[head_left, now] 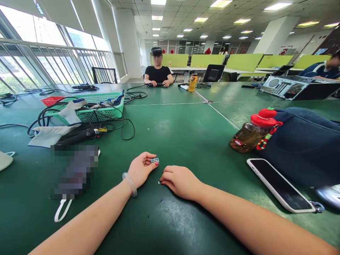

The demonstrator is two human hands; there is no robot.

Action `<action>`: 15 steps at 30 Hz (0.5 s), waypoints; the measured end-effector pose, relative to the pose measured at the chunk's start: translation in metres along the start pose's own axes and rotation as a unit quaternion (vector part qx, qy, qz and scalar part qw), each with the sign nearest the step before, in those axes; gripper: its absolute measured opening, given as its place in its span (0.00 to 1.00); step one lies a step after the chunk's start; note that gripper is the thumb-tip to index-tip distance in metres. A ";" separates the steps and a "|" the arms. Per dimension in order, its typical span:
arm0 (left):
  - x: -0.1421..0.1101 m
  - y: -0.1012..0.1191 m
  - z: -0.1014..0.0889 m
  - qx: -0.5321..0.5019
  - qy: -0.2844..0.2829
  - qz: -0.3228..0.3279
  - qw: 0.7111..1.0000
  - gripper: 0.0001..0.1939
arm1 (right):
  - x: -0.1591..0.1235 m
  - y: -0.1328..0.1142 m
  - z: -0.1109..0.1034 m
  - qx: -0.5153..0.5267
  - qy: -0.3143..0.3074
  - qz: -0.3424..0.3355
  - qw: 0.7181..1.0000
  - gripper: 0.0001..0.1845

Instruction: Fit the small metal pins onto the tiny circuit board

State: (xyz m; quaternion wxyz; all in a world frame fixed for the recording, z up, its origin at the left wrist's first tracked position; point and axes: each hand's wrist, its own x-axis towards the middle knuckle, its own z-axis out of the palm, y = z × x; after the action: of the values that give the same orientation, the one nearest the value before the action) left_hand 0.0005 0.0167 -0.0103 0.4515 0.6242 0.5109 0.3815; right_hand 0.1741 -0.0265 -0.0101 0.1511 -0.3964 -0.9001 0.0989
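Our forearms (239, 209) run in nearest, L hand (140, 170) pinching a small patterned pc (154, 160), prob a circuit bd, btwn thumb & fingers, while our R hand (182, 182), just beside it, has its fingertips narrowed on a tiny pale bit (159, 182), mostly hidden, low over the green table (170, 134). We'd judge that picking up is done, w/ both pcs in hand but apart; how much is left we can't tell. Further out we've a phone (278, 184), red-lidded bottle (248, 136) & dark bag (305, 145) to the R, plus a green basket (114, 112) to the L.
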 end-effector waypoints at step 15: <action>0.000 -0.001 -0.001 0.008 -0.011 -0.002 1.000 0.16 | 0.000 0.008 0.002 0.053 0.001 0.007 0.999 0.07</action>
State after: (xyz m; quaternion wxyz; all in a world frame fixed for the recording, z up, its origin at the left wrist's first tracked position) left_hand -0.0003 0.0167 -0.0109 0.4529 0.6309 0.5105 0.3691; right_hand 0.1787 -0.0217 -0.0141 0.1725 -0.3942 -0.8907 0.1467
